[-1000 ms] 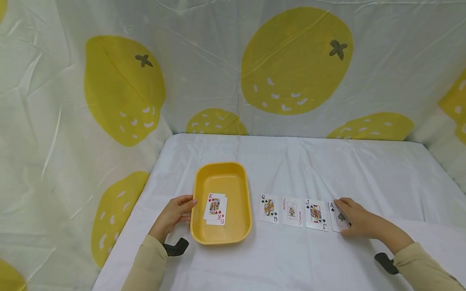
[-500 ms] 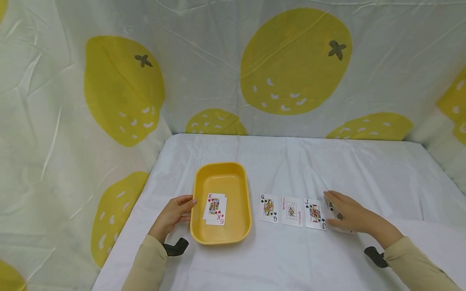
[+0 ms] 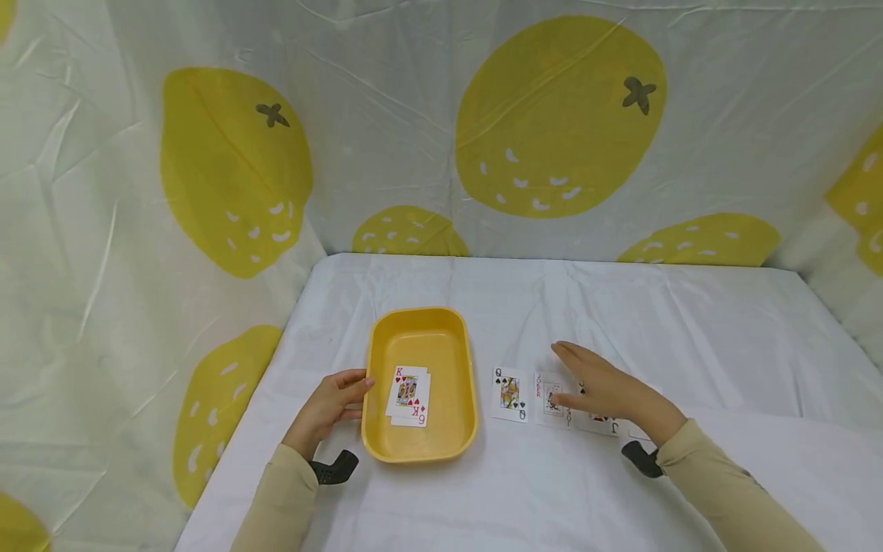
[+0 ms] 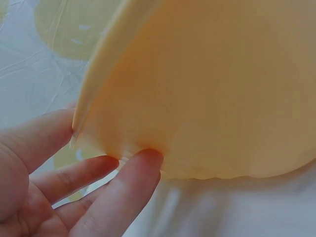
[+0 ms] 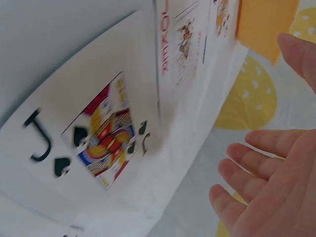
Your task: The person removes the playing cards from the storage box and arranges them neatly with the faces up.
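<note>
My left hand holds the left rim of a yellow plastic tray, thumb at the rim and fingers against the outer wall in the left wrist view. Inside the tray a king of hearts overlaps a red six. My right hand hovers, fingers extended and nothing held, over a row of face-up cards. From the left lie a queen of spades, a joker, and a jack of spades. The ace of spades at the row's right end is mostly hidden beneath my right hand and wrist.
A white cloth with creases covers the table. Behind it and to the left hangs a pale curtain printed with large yellow lemons. Both wrists wear black camera mounts.
My right hand has moved left from the ace of spades, across the jack, to above the joker, lifting its fingers off the ace. My left hand and the tray stay put.
</note>
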A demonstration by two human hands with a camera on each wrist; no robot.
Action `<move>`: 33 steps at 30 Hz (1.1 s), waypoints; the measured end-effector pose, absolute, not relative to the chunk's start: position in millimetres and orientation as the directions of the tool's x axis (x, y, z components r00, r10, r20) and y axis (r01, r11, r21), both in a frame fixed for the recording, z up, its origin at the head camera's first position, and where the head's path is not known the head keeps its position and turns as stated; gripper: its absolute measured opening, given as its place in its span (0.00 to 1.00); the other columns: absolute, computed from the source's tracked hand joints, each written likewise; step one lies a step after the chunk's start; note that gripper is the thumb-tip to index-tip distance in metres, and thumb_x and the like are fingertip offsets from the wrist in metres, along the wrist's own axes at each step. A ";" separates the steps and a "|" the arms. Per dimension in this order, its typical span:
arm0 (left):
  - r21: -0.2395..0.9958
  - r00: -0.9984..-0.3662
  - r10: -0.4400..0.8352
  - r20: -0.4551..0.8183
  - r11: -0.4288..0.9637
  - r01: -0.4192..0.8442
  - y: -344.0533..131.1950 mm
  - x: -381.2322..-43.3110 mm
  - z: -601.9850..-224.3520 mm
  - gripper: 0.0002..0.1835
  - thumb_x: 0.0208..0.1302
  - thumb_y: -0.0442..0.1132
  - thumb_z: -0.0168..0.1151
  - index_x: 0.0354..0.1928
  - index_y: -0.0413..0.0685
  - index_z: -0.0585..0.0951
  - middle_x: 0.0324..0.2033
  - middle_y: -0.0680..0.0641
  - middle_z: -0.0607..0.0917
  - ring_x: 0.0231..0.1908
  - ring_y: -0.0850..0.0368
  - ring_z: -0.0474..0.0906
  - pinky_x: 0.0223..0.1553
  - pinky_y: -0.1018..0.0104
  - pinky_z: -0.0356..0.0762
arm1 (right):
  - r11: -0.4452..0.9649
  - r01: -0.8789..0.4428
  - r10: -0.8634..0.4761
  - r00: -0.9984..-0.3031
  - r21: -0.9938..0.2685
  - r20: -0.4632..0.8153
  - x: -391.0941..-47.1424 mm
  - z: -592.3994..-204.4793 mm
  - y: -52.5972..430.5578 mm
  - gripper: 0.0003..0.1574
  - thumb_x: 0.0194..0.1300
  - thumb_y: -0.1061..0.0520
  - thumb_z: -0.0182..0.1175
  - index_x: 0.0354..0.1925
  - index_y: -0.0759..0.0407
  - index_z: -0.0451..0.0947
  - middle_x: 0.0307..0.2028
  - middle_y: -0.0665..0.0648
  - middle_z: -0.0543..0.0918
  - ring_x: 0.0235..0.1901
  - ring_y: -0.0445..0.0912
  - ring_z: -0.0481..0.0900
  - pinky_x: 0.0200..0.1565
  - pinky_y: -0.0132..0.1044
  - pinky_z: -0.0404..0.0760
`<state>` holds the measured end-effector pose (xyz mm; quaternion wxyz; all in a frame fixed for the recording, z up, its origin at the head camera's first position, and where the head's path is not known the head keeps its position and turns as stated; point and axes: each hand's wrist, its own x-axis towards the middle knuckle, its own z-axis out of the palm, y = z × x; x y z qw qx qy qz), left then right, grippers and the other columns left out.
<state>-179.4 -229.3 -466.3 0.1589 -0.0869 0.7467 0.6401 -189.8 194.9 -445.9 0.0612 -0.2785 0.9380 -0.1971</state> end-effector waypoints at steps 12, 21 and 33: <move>0.941 -0.938 0.105 -0.329 0.119 -0.317 -230.4 -178.7 -468.6 0.26 0.61 0.40 0.58 0.57 0.31 0.68 0.45 0.36 0.78 0.35 0.50 0.80 0.33 0.58 0.80 | 0.686 -0.594 -0.643 -0.765 -0.421 0.032 -204.1 -429.7 137.8 0.54 0.56 0.40 0.59 0.65 0.71 0.49 0.64 0.68 0.53 0.63 0.59 0.51 0.61 0.51 0.54; 0.937 -0.936 0.099 -0.339 0.127 -0.326 -227.6 -177.5 -464.0 0.26 0.60 0.40 0.59 0.56 0.31 0.69 0.45 0.34 0.77 0.36 0.49 0.79 0.34 0.57 0.80 | 0.635 -0.664 -0.712 -0.702 -0.395 0.036 -216.6 -413.5 86.5 0.54 0.58 0.39 0.57 0.66 0.70 0.47 0.65 0.67 0.52 0.64 0.57 0.51 0.63 0.48 0.52; 0.931 -0.936 0.073 -0.343 0.158 -0.329 -229.7 -181.0 -471.3 0.25 0.60 0.41 0.59 0.56 0.33 0.70 0.45 0.37 0.78 0.36 0.50 0.79 0.33 0.59 0.80 | 0.606 -0.742 -0.777 -0.629 -0.287 -0.016 -221.8 -407.9 17.4 0.52 0.57 0.38 0.57 0.65 0.70 0.50 0.64 0.67 0.55 0.63 0.56 0.54 0.63 0.43 0.52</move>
